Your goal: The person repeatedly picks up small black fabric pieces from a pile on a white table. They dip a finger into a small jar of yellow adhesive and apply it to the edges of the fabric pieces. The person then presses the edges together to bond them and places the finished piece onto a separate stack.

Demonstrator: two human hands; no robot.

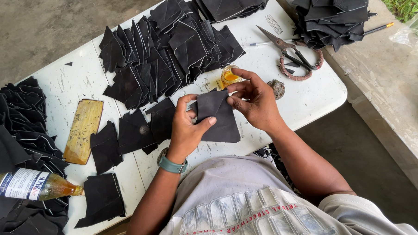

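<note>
Both hands hold one dark grey piece of cut material point(218, 120) above the white table point(307, 100). My left hand point(186, 128) grips its left edge, thumb lying across the face. My right hand point(255, 101) pinches its upper right corner. Just beyond my right fingertips stands a small open jar of amber liquid point(229, 76). A small grey-brown lump point(278, 88) lies to the right of that hand.
Several black cut pieces are spread across the table middle point(167, 53), with stacks at the far left point(18, 129), top point(231, 5) and top right point(333, 17). Scissors point(292, 58), a pen point(267, 42), a yellowish wooden block point(84, 130) and an amber bottle point(33, 185) lie around.
</note>
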